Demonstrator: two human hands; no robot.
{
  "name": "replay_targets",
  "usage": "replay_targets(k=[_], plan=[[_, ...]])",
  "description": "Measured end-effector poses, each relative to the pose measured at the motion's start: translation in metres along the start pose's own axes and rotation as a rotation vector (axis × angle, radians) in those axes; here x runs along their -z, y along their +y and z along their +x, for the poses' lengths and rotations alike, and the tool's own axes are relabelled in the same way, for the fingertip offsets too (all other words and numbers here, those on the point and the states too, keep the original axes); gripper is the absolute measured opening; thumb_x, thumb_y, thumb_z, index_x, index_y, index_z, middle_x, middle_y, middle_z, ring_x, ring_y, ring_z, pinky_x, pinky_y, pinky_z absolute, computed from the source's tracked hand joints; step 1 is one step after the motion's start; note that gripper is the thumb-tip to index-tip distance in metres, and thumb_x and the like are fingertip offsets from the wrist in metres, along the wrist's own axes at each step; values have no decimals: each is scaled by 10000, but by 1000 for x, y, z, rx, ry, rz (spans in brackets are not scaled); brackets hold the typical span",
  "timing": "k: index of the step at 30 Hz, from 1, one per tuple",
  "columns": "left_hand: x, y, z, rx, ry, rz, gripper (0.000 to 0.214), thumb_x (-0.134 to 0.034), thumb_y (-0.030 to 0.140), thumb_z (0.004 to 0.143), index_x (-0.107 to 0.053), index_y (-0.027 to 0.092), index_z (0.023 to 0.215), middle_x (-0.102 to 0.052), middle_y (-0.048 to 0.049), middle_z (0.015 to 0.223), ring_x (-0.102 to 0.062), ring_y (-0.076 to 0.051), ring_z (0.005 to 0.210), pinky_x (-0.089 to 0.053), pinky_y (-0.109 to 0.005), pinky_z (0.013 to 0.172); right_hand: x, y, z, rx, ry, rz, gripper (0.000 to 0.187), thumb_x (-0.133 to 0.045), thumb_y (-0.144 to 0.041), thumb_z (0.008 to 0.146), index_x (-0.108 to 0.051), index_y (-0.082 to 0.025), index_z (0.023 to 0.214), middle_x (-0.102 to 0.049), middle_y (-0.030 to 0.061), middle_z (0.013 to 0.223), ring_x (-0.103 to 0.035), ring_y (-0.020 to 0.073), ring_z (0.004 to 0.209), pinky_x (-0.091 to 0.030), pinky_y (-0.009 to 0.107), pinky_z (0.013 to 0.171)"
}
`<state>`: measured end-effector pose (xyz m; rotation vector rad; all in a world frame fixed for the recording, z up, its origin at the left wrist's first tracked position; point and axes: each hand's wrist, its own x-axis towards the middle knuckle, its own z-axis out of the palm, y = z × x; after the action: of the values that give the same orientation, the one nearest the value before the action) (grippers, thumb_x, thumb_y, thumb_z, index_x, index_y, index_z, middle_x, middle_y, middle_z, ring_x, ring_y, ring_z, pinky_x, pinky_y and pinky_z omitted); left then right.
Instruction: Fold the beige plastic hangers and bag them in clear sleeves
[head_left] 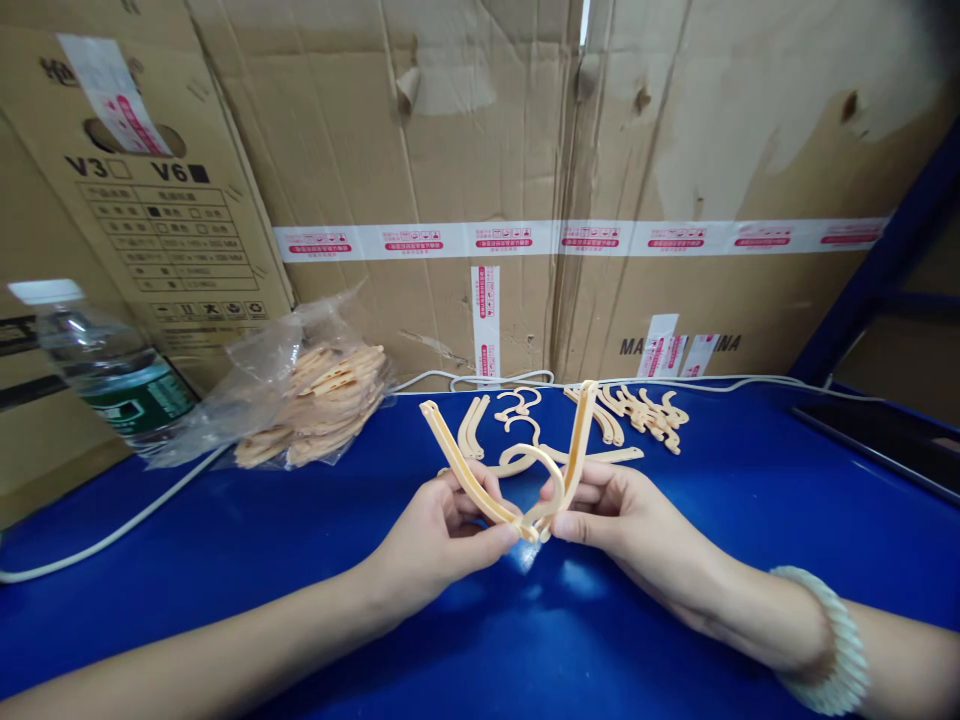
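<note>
Both my hands hold a beige plastic folding hanger above the blue table. My left hand [442, 535] pinches the lower end of its left arm [469, 478], which slants up to the left. At the right, my right hand [622, 510] grips the right arm [580, 440], which stands steeply upward. Between them the curved hook [556, 472] meets the two arms at the bottom, close to my thumbs. Behind the hanger lie loose hanger arms [472, 428] and hooks [523, 402]. My fingers partly cover the joint, so I cannot tell how the pieces are fastened.
A clear bag of beige hanger pieces [330, 400] and a water bottle [112, 365] stand at the left. More hooks [652, 415] lie at the back right. A white cable [142, 525] crosses the blue table [300, 610]. Cardboard boxes [420, 170] wall the back; a dark flat device [892, 440] sits right.
</note>
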<state>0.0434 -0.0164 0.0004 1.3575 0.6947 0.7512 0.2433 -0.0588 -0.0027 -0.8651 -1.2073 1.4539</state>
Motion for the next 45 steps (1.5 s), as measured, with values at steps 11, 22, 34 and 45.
replay_targets(k=[11,22,34,45], plan=[[3,-3,0,-47,-1,30,348,-813,199,693,-493,195,831,-743,33,754,-657,-95,653,-460,-187,577,0,3,1,15,35,-40,258,-914,-239,614,-725,-188,782,-761,-25,725,-707,99,704,-545,190,710],[4,-7,-2,-39,9,78,327,-808,231,702,-507,191,822,-732,24,742,-656,-104,635,-485,-211,614,-6,1,-2,50,32,-33,208,-902,-213,625,-739,-199,753,-762,-29,728,-702,99,664,-570,197,693],[1,-1,-6,-162,38,232,243,-792,254,695,-565,199,764,-761,-11,813,-689,-165,698,-497,-234,620,-16,-4,-7,125,46,-190,143,-855,-222,685,-749,-193,776,-767,0,737,-714,134,698,-570,220,699],[2,-2,-2,-119,-44,229,92,-772,210,711,-707,174,766,-735,-20,757,-665,-168,671,-509,-259,630,-2,-7,1,87,-8,-183,247,-874,-282,663,-692,-178,794,-775,22,757,-740,173,737,-587,294,745]])
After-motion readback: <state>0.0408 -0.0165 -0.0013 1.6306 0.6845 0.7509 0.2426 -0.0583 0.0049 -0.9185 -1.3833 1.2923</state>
